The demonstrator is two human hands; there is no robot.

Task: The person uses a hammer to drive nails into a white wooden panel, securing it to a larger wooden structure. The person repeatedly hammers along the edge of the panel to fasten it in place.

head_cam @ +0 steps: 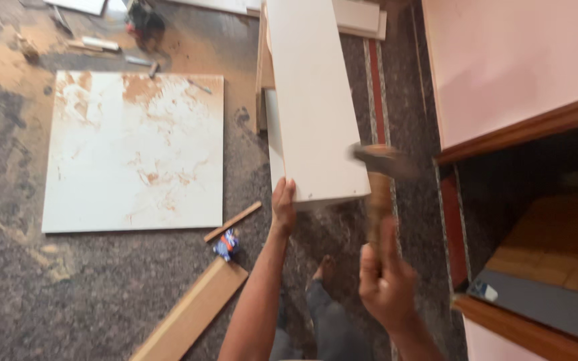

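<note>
A long white board [312, 93] stands on edge and runs away from me across the dark speckled floor. My left hand [283, 202] grips its near lower corner. My right hand [384, 277] is closed around the wooden handle of a hammer [379, 180]. The blurred metal head of the hammer is level with the board's near right edge. My foot [323, 269] shows on the floor between my arms.
A large white square panel [132, 150] smeared with sawdust lies flat at left. Two wooden strips [195, 311] and a small blue packet [226, 244] lie near my left arm. A pink cabinet with wooden trim [503, 73] stands at right. Tools and board offcuts sit far back.
</note>
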